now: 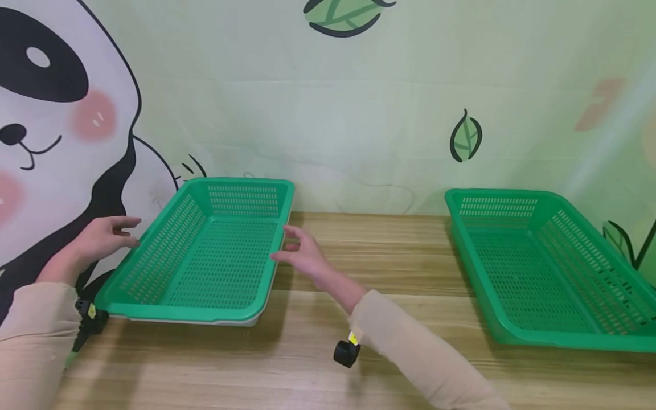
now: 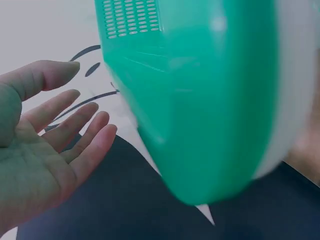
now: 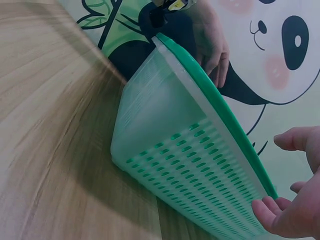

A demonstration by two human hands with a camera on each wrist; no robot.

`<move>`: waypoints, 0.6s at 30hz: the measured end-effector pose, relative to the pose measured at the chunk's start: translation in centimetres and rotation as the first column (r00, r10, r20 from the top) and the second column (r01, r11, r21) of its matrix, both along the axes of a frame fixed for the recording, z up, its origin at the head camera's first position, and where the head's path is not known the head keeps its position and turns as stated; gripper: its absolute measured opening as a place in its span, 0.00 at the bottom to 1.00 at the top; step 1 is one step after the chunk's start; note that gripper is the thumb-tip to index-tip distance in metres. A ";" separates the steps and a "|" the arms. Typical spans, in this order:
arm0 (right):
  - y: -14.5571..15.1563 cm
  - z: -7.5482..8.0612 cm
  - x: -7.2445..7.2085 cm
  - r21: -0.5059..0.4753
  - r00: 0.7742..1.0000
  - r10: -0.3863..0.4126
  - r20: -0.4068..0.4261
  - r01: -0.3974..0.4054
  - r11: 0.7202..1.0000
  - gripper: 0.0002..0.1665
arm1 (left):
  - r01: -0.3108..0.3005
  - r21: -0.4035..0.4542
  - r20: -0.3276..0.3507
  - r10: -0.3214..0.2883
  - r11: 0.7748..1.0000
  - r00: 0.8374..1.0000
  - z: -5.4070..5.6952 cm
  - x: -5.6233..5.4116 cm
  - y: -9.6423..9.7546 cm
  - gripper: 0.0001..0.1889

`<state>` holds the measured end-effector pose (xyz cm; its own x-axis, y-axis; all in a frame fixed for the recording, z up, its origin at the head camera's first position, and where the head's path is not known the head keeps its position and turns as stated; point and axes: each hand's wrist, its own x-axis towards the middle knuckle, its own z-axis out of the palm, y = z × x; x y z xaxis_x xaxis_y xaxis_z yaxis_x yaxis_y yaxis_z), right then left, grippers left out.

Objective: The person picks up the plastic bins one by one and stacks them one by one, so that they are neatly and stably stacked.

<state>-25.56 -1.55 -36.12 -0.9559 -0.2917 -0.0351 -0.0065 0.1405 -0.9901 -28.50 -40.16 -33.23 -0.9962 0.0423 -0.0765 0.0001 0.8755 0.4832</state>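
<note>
Green basket (image 1: 225, 256) sits nested inside a white basket (image 3: 150, 105) at the left of the desk (image 1: 359, 256), its slotted floor in view. The left grip (image 1: 105, 238) is relaxed just beside its left rim, fingers extended; the right grip (image 1: 304, 254), also loose, has fingertips at the opposite rim, contact unclear. A second green basket (image 1: 528, 279) stands well apart on the right.

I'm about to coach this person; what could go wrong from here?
The left green basket sits in a white basket, so lifting the green rim alone might leave the white behind. The left hand looks clear of the rim, so a lift by the right hand alone could tilt the basket.
</note>
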 end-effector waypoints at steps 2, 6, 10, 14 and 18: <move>0.0 -0.2 0.0 -0.022 1.000 -0.007 0.009 0.007 1.000 0.42 | 0.007 0.007 0.033 -0.007 1.000 0.999 0.3 0.4 0.4 0.33; -0.2 -0.6 0.0 -0.046 0.999 -0.031 0.014 0.032 0.998 0.42 | -0.005 0.005 0.030 0.005 1.000 1.000 -1.6 -0.5 -1.3 0.32; -0.4 -0.7 0.4 -0.066 0.999 -0.046 0.029 0.048 0.997 0.42 | -0.002 0.017 0.017 0.001 1.000 1.000 -5.9 -3.3 -5.3 0.34; -0.7 -1.2 0.5 -0.112 0.997 -0.059 0.054 0.064 0.992 0.43 | -0.008 0.035 0.037 0.007 0.999 0.999 -6.6 -3.3 -5.4 0.34; -1.1 -2.0 0.3 -0.181 0.993 -0.049 0.107 0.068 0.981 0.43 | -0.022 0.053 0.050 0.020 0.998 0.999 -3.6 -0.5 -2.0 0.31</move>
